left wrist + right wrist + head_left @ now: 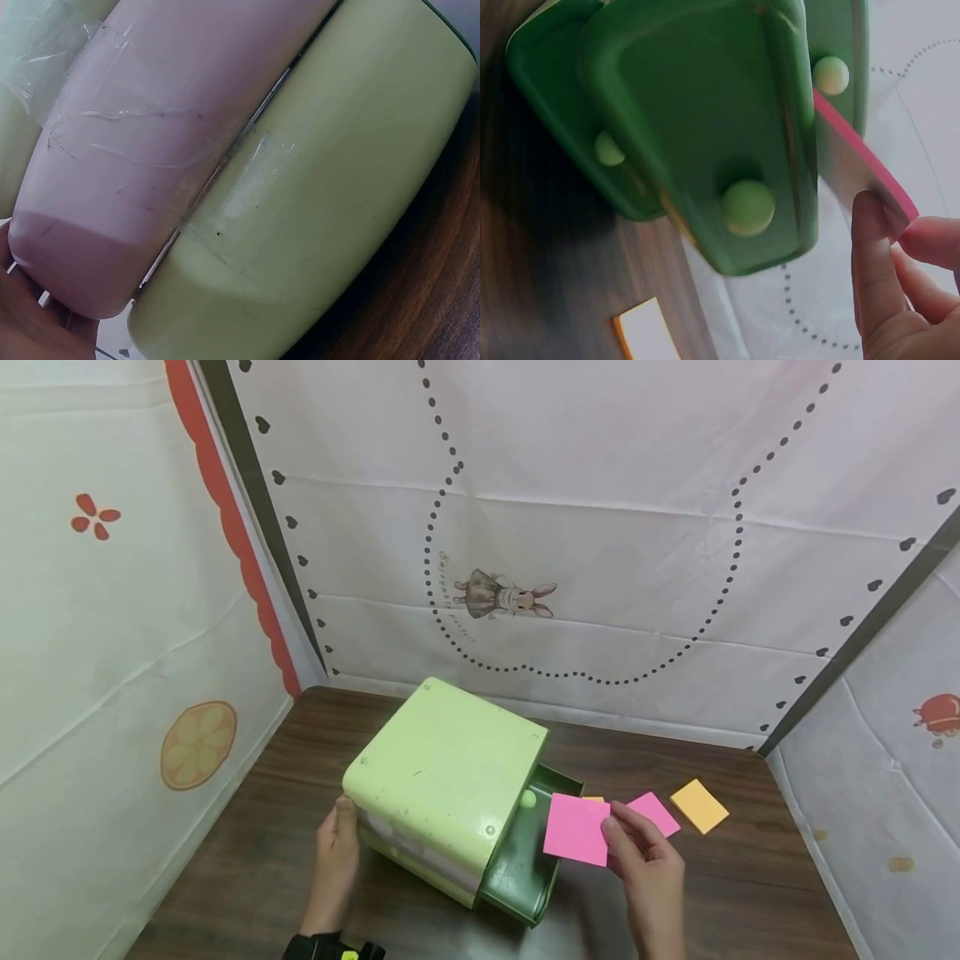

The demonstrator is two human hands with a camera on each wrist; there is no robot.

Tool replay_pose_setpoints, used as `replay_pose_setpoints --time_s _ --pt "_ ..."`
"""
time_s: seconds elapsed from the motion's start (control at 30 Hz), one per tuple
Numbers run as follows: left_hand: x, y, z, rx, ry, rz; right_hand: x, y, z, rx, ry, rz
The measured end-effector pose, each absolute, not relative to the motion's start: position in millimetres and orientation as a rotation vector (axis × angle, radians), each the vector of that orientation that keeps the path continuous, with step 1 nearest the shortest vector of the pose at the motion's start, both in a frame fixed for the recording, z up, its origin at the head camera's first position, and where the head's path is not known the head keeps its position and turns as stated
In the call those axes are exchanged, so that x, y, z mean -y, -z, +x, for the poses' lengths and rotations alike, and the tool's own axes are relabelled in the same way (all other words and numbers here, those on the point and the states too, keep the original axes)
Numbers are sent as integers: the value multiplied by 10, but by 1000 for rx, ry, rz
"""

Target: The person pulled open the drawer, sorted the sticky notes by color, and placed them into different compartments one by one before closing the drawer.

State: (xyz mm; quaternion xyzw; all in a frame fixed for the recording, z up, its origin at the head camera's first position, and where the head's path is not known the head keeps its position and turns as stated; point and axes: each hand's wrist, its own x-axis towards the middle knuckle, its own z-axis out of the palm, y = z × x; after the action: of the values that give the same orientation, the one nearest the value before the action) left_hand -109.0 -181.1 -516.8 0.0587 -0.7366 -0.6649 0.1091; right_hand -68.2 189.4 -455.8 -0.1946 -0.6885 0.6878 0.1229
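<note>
A light-green drawer cabinet (450,777) stands at an angle on the table, one dark-green drawer (521,860) pulled out to the right. My left hand (337,847) grips the cabinet's left end, thumb along its edge; in the left wrist view part of that hand (41,315) shows beside the pinkish side panel (150,135), its other fingers partly hidden. Over the open drawer, my right hand (648,868) pinches a pink sticky-note pad (576,829) by its edge. The right wrist view shows this pad (866,161) edge-on, beside the drawer front with its round knob (748,208).
Right of the drawer lie another pink sticky-note pad (655,814) and a yellow one (700,806). A sliver of yellow (592,798) peeks out behind the held pad. Printed white cloth (585,552) walls the brown wooden table (262,827) at the back and sides.
</note>
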Motion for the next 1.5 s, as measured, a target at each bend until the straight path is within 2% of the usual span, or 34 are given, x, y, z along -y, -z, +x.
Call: replay_pose_setpoints --time_s 0.3,0.67,1.1,1.5 --pt "1801 5163 -1094 2159 1936 215 -1685 4450 -815 2251 -1712 -265" --pt "1797 5151 -1115 2139 1963 212 -1459 4539 -897 2423 -1316 115" --pt "1810 5188 -1111 2151 1973 223 -1363 4476 -932 2512 -1275 24" --pt "1808 5189 -1122 2168 1954 272 -1307 4560 -950 2526 -958 217"
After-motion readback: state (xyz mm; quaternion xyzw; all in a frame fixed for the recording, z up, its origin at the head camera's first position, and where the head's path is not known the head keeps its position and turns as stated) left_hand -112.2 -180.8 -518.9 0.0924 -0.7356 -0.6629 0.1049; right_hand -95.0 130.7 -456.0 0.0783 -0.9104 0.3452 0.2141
